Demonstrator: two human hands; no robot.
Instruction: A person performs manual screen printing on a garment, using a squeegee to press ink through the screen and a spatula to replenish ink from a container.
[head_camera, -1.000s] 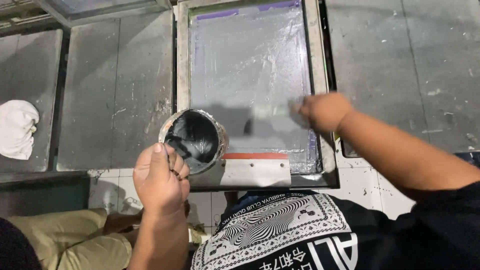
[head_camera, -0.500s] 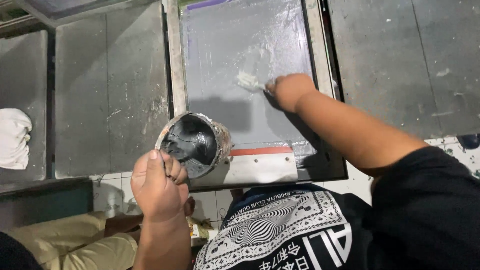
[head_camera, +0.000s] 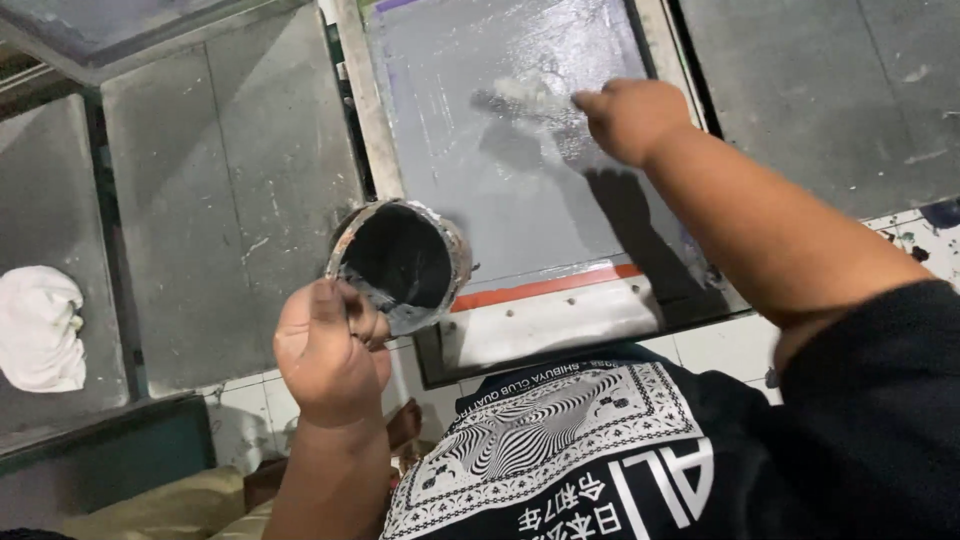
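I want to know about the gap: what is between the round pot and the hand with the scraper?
In the head view, only wet grey screen lies between the pot and the right hand.

I see a crumpled white cloth (head_camera: 40, 328) lying at the far left on a grey metal panel (head_camera: 225, 215) (scuffed and streaked), white floor tiles (head_camera: 255, 420) near me, and another grey panel (head_camera: 830, 90) far right.

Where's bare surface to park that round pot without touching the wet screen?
Bare grey panel lies left of the screen frame, between it and the white cloth. Another bare slab sits right of the frame. Crowded: the wet mesh under the right hand and spreader, and the near edge where the left hand holds the pot.
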